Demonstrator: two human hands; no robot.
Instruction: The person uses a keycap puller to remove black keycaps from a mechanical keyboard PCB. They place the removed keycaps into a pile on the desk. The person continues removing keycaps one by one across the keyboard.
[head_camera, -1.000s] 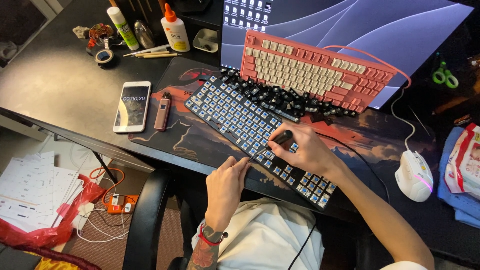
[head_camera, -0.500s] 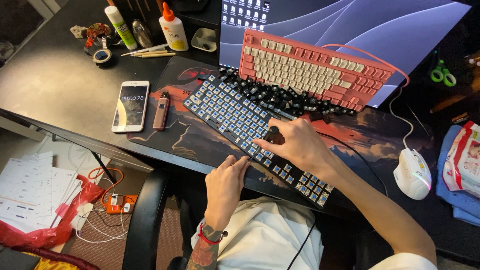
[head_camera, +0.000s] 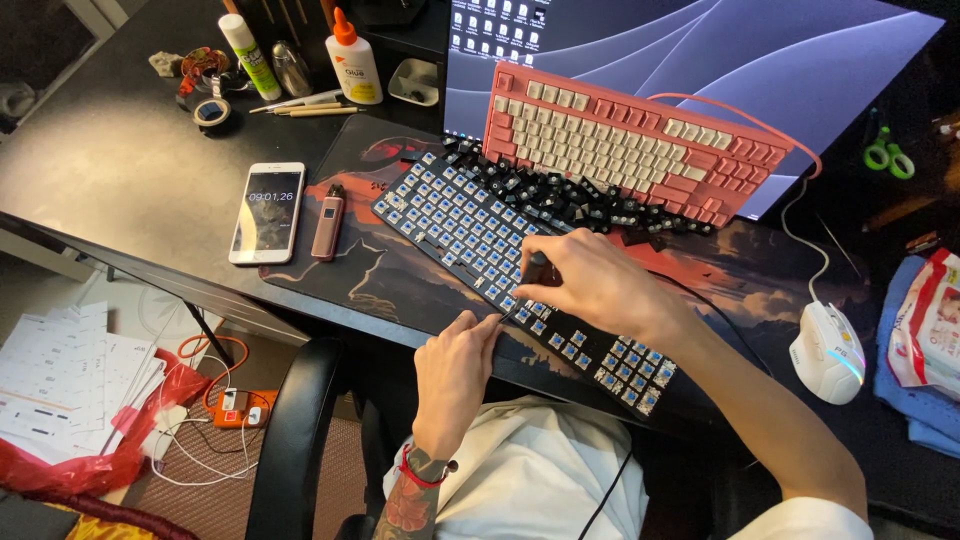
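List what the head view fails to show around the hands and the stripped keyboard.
- Right hand: it covers its own fingertips and whatever dark piece they pinch.
- Black keyboard: the middle switches lie under that hand.
- Left hand: its fingertips touch the keyboard's front edge; the grip underneath is hidden.
- Loose black keycaps: too small to tell apart.

Dark desk (head_camera: 110, 170), black chair (head_camera: 295, 440) — dim, screen-lit room.
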